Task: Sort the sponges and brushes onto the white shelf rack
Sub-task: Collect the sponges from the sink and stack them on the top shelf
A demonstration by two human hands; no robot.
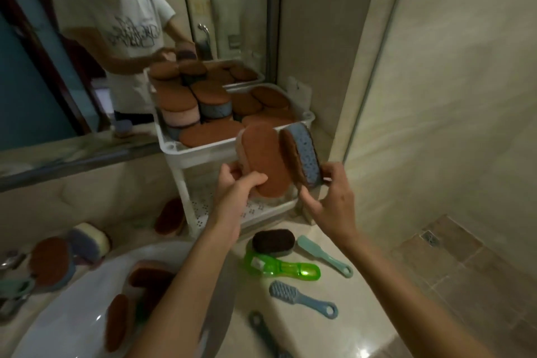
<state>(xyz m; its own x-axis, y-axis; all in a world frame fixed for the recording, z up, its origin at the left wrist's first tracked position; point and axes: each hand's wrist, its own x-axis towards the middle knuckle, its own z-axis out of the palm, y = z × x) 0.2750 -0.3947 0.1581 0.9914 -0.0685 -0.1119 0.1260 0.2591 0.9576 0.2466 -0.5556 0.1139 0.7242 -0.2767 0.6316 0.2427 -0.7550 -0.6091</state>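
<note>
Bathroom counter (334, 337), white rack (174, 148) top tier crowded | left hand (238, 183) gripping pink sponge (267, 163); right hand (328, 200) pinching blue sponge (305, 154); both at rack front | step: shelving sponges | next: needs free slot; brushes (302, 298) unsorted

Bare forearms (186, 285), short-sleeved white T-shirt (128, 9), dark scribble print (134, 35)

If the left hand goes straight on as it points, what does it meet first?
Probably the top tray of the white rack: the held sponge would touch its front rim. Depth is unclear.
</note>
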